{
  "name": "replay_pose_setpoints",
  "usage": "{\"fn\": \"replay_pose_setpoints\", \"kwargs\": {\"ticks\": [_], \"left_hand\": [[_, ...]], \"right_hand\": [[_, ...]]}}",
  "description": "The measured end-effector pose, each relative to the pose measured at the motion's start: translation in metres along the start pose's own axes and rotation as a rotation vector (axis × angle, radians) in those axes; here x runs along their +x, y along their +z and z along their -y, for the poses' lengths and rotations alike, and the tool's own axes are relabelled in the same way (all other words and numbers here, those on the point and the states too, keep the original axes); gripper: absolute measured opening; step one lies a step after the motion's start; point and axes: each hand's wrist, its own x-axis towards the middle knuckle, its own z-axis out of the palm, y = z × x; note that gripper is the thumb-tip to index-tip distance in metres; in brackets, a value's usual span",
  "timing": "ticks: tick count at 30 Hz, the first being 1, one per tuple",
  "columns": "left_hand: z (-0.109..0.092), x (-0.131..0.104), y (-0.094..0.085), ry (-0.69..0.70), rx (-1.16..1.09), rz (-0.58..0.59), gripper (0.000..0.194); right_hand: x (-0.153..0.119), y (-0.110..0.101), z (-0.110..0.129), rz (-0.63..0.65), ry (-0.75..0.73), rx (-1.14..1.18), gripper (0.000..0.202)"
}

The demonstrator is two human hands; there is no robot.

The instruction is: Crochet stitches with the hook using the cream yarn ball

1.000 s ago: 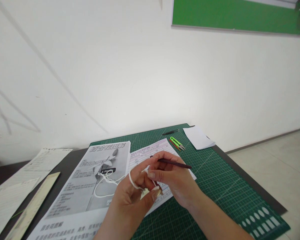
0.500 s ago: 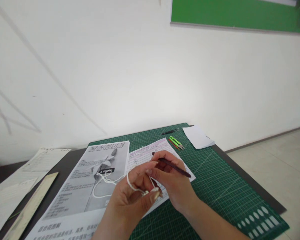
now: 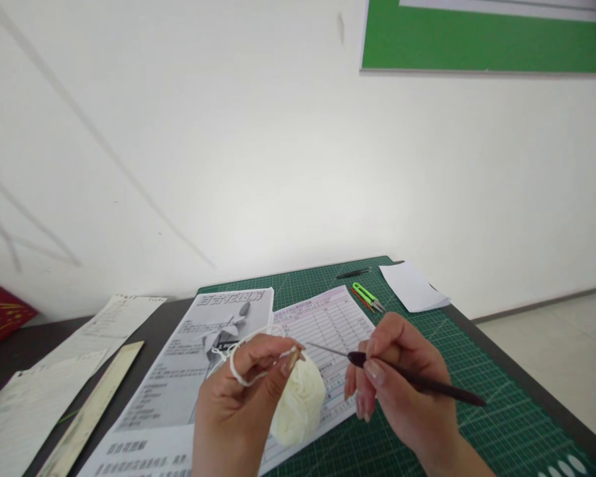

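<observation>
So the right hand (image 3: pixel 410 391) has the dark-handled hook (image 3: pixel 454 392), shaft aimed at the left hand (image 3: pixel 238 407), tip just beside its fingertips, can't tell if touching. Left's pinching white yarn (image 3: pixel 232 366); yarn ball (image 3: pixel 300 407) between the 2 hands, green snips (image 3: pixel 362 291) beyond.

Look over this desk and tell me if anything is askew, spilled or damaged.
Nothing looks spilled or broken. The blank paper sits askew, sticking out past the right edge of the green mat. On the wall, a grey smudge stands out against the white, left of the green board.
</observation>
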Motion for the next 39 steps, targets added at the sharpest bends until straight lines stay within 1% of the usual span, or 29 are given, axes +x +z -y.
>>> {"fn": "replay_pose_setpoints", "kwargs": {"ticks": [2, 5, 8, 13, 15, 22, 27, 33, 37, 39], "left_hand": [[0.000, 0.000, -0.002, 0.055, 0.049, -0.009, 0.013], [0.000, 0.000, -0.004, 0.073, 0.084, 0.005, 0.012], [0.001, 0.000, -0.006, 0.073, 0.096, 0.022, 0.012], [0.003, -0.001, -0.008, 0.153, 0.130, 0.069, 0.009], [0.004, 0.000, -0.008, 0.161, 0.133, 0.091, 0.009], [0.004, 0.001, -0.006, 0.186, 0.139, 0.105, 0.012], [0.004, 0.000, -0.007, 0.170, 0.120, 0.111, 0.011], [0.004, 0.000, -0.006, 0.153, 0.093, 0.108, 0.010], [0.003, -0.001, -0.004, 0.098, 0.055, 0.115, 0.009], [0.003, -0.001, -0.002, 0.048, 0.009, 0.097, 0.011]], "right_hand": [[-0.002, 0.002, -0.001, 0.011, -0.003, 0.008, 0.014], [-0.002, 0.003, -0.003, 0.039, -0.024, 0.022, 0.013], [-0.003, 0.005, -0.005, 0.017, -0.044, 0.016, 0.011], [-0.005, 0.007, -0.006, -0.007, -0.031, -0.024, 0.010], [-0.006, 0.007, -0.006, -0.004, -0.029, -0.023, 0.009], [-0.007, 0.006, -0.007, -0.015, -0.045, -0.049, 0.010], [-0.007, 0.005, -0.007, -0.015, -0.055, -0.064, 0.011], [-0.005, 0.003, -0.007, 0.005, 0.002, -0.065, 0.012], [-0.002, 0.003, -0.009, 0.009, 0.030, 0.044, 0.011], [-0.001, 0.005, -0.011, 0.020, 0.054, 0.090, 0.010]]}}
